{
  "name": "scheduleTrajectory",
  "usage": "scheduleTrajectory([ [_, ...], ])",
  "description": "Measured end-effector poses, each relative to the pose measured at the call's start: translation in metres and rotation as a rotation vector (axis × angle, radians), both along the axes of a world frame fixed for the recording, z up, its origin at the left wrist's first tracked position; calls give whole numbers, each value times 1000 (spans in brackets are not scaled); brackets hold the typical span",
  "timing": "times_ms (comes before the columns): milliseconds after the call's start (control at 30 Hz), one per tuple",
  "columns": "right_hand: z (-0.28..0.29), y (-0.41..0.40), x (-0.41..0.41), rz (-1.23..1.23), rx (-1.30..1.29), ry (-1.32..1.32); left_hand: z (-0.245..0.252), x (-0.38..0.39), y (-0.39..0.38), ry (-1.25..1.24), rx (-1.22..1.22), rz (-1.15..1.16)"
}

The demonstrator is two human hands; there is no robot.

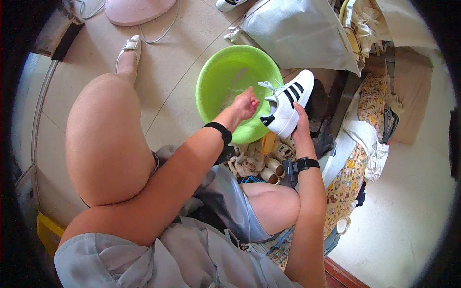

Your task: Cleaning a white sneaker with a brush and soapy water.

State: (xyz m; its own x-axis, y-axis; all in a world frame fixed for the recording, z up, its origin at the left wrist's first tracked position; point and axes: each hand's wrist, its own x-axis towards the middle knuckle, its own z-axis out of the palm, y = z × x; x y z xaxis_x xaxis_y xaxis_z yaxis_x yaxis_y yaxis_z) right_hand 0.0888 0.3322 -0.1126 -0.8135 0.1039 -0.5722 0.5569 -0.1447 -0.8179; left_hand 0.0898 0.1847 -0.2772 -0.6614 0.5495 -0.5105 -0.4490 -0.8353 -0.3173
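Observation:
My right hand (pixel 302 124) grips a white sneaker with black stripes (pixel 291 100) near its heel and sole, at the right rim of a green plastic basin (pixel 204 77). The sneaker is tilted, its toe pointing up and to the right, with pale laces hanging loose at its opening. My left hand (pixel 247 103) is over the basin, just left of the sneaker and not touching it, with its fingers curled and nothing visible in them. Inside the basin there seems to be some water, but its depth cannot be told.
Several shoes (pixel 272 166) and a crumpled cloth (pixel 246 162) lie below the basin. A large silvery-grey bag (pixel 295 34) stands beyond it. Patterned fabric (pixel 345 180) runs down the right. A pink round base (pixel 140 9) with a cable sits on the tiled floor at the upper left.

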Motion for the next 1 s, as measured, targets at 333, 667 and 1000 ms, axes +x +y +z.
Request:
scheduleTrajectory([
  [333,-3,-5,1,122,520,177,129,1,23,304,-1301,-318],
  [667,5,-57,4,284,1020,290,105,4,10,283,-1364,-359],
  [1000,13,-80,2,330,1083,377,92,-11,8,47,-568,-71],
])
